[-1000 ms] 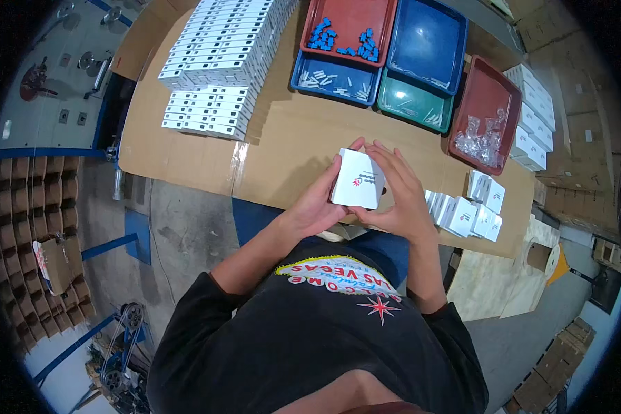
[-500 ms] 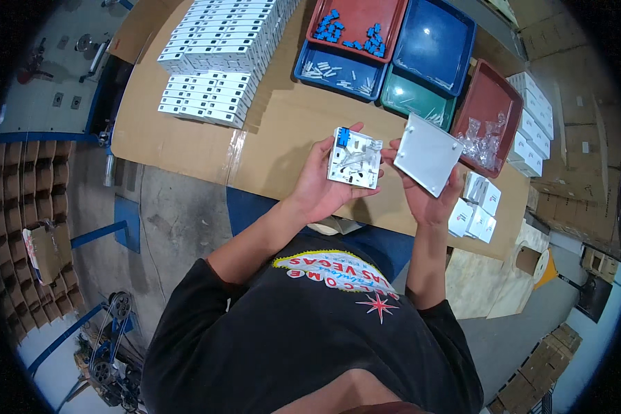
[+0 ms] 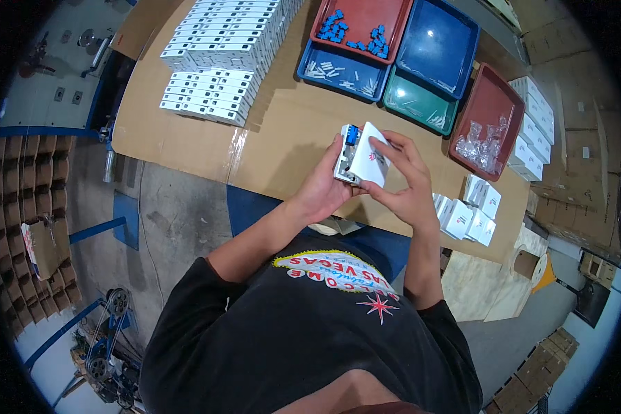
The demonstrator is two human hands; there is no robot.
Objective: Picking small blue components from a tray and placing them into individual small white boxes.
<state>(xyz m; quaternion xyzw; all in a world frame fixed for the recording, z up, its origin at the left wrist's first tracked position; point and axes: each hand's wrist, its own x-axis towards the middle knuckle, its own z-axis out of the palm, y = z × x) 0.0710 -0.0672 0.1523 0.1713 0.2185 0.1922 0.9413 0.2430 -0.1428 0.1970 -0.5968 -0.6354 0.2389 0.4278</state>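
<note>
My left hand holds a small square white plastic box base from its left side and below. Inside the base a blue connector block shows at the top corner, with other small parts partly covered. A white cover plate, printed face up, is in my right hand, the fingers on its face and the thumb at its lower edge. The cover leans over the right part of the base, leaving the left strip uncovered. Its right edge touches or lies close to the base; which, I cannot tell.
Tall rows of white boxes stand at the table's far left. Trays hold blue connectors, white pins and clear plastic bags. Small white boxes lie at the right, near more stacked white boxes. Cardboard covers the table.
My right hand has brought the cover left onto the base and turned its printed face up. The base in my left hand has tilted and is now partly covered.
</note>
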